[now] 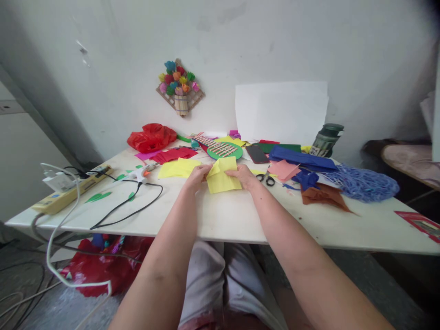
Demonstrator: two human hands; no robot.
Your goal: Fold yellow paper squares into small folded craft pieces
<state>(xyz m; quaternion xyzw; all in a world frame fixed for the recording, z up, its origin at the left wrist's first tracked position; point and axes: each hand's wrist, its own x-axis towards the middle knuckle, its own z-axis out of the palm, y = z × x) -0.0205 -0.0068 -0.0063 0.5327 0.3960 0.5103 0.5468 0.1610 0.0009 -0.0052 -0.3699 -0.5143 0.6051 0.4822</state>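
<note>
A sheet of yellow crepe paper [225, 180] is held up just above the table, between my two hands. My left hand [200, 176] pinches its left edge, and my right hand [244, 175] grips the right edge with the thumb lying on top. Behind it lies a guitar-shaped craft piece [225, 149] with a green round body and striped sticks. More yellow paper [179, 168] rests left of my left hand. Black-handled scissors [266, 178] lie right of my right hand.
A white glue gun [139, 174] with a black cord and a power strip [72, 189] are at left. Blue paper [299, 158], a phone [257, 154], a bottle [326, 140] and blue stringy material [366, 183] lie at right. A red bag [151, 137] sits at the back.
</note>
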